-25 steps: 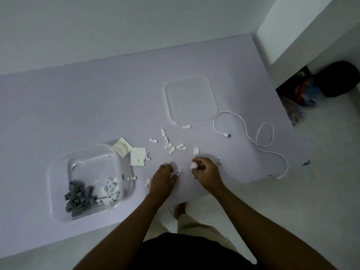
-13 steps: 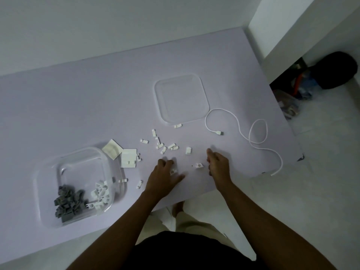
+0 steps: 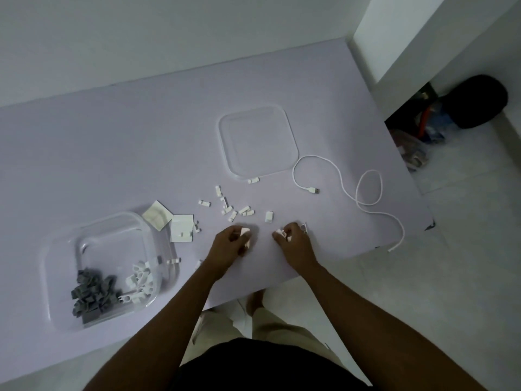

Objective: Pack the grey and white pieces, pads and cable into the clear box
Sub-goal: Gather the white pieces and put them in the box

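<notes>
Pale lilac table (image 3: 118, 153) is seen from above w/ a white wall behind and a tiled floor at right; light is dim. No brand, label or readable writing can be made out on anything.

Clear box (image 3: 67, 277) is set near the table's front-left edge. Grey pieces (image 3: 93, 294) are heaped in its front part, w/ a smaller pile of white pieces (image 3: 139, 280) just beside them, to the right, also inside. Two square pads (image 3: 181, 227) are laid just behind the box's right corner, one overlapping the other. Clear lid (image 3: 258, 142) is laid flat further back, apart from the box, w/ one white piece touching its front edge.

Loose white pieces (image 3: 239, 211) are scattered between lid and hands; a few more are seen by the box's right wall. White cable (image 3: 349, 196) is looped on the table's right side, its far end trailing to the table edge, plug end near the lid.

Left hand (image 3: 231, 244) is held on the table w/ fingers curled around a white piece. Right hand (image 3: 294, 241) is placed just beside it, fingers pinched on small white pieces; another piece is touching its far side. Dark bag (image 3: 479, 101) is seen on the floor at far right.
</notes>
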A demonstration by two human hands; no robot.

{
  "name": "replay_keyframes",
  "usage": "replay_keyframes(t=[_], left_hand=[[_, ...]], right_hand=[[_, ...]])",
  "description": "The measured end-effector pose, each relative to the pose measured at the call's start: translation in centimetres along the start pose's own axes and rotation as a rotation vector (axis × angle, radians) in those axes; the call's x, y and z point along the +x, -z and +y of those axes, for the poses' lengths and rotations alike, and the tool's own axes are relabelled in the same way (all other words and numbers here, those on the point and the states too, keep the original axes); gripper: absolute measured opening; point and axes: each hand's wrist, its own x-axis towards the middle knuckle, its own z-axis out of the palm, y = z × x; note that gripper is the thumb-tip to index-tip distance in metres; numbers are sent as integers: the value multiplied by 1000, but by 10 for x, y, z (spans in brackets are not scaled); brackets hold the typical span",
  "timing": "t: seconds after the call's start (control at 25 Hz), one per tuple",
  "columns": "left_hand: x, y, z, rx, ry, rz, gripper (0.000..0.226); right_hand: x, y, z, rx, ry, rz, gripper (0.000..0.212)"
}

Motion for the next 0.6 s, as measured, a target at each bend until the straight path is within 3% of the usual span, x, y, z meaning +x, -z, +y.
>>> replay_keyframes(t=[0.08, 0.12, 0.24, 0.4, 0.48, 0.6], left_hand=[[-7, 5, 13, -572, 201, -230, 27], [-9, 7, 18, -743, 257, -304, 24], [-7, 4, 28, -917, 311, -428, 17], [-3, -6, 43, -765, 335, -418, 13], [0, -12, 48, -576, 353, -312, 12], [9, -22, 53, -75, 269, -133, 30]], right_hand=[[0, 9, -6, 471, -226, -102, 22], [-2, 15, -8, 666, -291, -164, 22], [-12, 34, -13, 899, -240, -305, 26], [-15, 46, -15, 895, -122, -291, 35], [-9, 51, -20, 844, -170, -155, 38], [4, 53, -12, 597, -176, 153, 48]])
